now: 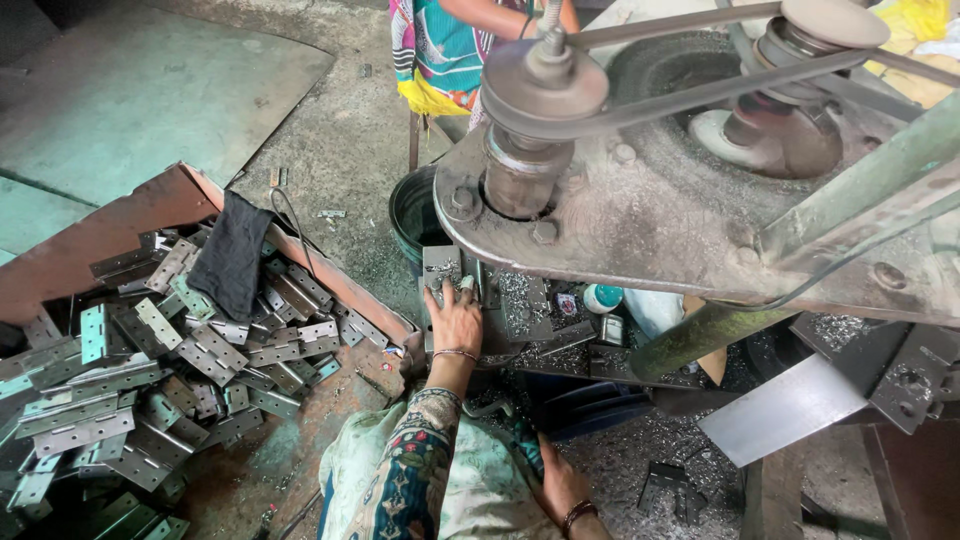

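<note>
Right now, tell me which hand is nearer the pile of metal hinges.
Left. The left hand rests on a hinge plate under the machine, just right of the pile of metal hinges; the right hand sits lower, farther right.

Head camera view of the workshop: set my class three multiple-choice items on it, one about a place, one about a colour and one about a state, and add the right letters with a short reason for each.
1. Where does the pile of metal hinges lie?
A. To the person's left, on a rusty sheet
B. On top of the belt-driven machine
C. Inside the dark bucket

2. What colour is the cloth lying on the hinges?
A. Yellow
B. Black
C. White

3. How is the left hand placed?
A. Raised in the air
B. Closed around the belt
C. Laid flat, fingers spread, on a metal piece under the machine

Answers:
1 A, the hinges cover the rusty sheet at the left.
2 B, the cloth is plainly black.
3 C, the palm lies down on the piece below the machine.
</note>
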